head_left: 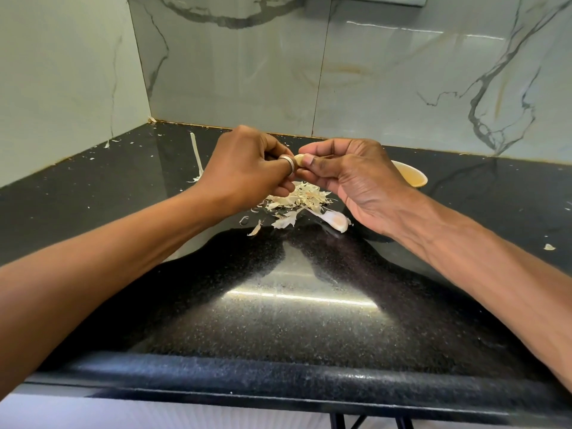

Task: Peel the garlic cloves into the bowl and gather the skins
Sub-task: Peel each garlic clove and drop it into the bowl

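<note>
— So why are both hands up off the black counter [303,305] like that?

— Probably so the skin drops straight down. The left hand [247,168] and right hand [356,178] meet above the heap of skins [297,198], pinching one garlic clove [299,159] between them. The right thumb and forefinger are closed on its end; the left fingers are curled tight around the other side, a ring on one of them.

— And the bowl [414,178]?

— Just behind the right hand, mostly hidden by it. Only part of the pale rim and inside show, so I can't tell how many peeled cloves it holds. Keeping it near makes the drop short, I'd judge.

— What's the pale lump near the right wrist?

— It looks like another clove [335,221], skin on, lying at the heap's near edge, presumably waiting its turn. Stray flakes lie scattered toward the marble-patterned wall tiles [247,72], so gathering is not yet done.

— Any writing or brand?

— None that I can see.
</note>
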Demonstrator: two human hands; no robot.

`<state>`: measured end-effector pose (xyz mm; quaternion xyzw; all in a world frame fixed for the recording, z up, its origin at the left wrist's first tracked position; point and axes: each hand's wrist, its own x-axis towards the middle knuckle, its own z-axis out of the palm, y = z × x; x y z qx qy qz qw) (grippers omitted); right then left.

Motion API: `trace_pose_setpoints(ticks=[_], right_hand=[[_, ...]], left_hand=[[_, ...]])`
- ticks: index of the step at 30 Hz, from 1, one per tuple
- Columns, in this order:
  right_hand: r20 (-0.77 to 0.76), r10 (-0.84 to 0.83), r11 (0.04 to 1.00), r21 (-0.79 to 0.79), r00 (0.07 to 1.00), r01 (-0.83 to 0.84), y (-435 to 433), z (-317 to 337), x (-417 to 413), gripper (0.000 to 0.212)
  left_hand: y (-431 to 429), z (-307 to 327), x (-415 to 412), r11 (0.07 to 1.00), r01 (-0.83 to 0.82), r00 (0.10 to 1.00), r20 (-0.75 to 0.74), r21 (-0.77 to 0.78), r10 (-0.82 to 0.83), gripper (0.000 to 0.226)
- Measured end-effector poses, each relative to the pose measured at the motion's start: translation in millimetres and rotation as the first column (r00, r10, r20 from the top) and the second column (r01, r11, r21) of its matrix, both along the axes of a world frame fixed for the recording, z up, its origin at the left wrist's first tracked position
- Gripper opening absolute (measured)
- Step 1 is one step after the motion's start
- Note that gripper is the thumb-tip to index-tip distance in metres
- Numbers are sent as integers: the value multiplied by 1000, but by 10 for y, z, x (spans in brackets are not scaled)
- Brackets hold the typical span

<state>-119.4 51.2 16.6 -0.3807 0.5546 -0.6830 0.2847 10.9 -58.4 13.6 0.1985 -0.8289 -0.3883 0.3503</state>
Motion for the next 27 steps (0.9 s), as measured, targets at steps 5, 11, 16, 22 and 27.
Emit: trace_pose_setpoints(ticks=[5,11,16,22,27], right_hand=[[51,20,1000,-9,998,-19,9,-9,-15,15],[102,29,1000,-1,994,-29,-1,-45,-27,16],[125,-1,1000,-16,992,3,14,-35,-49,16],[115,-6,1000,-25,993,9,-18,-54,-64,18],[59,10,1000,-1,998,-10,-9,-68,-81,19]], left_hand=[[11,33,11,948,96,995,-60,305,-82,16],[-6,35,5,875,146,988,-103,462,-111,14],[-18,37,6,877,170,985,-72,450,-154,11],[7,48,13,876,219,974,-144,430,-173,17],[-21,52,-3,864,202,968,-229,461,-104,17]])
